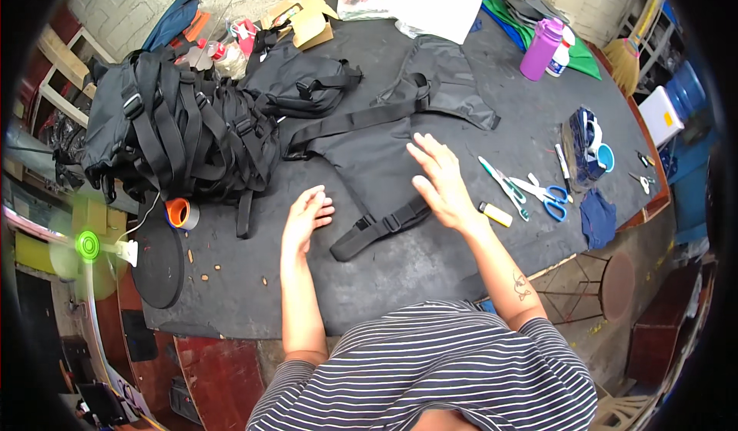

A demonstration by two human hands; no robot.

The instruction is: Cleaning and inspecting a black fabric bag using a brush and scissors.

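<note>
Striped shirt (423,354) nearest, left hand (304,220) and right hand (443,184) (both empty, fingers parted) flank black strapped fabric (372,171).

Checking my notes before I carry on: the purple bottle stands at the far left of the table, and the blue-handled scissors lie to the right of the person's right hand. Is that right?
Not quite: the purple bottle stands at the far right of the table, as the head view shows. The blue-handled scissors do lie to the right of the person's right hand.
</note>
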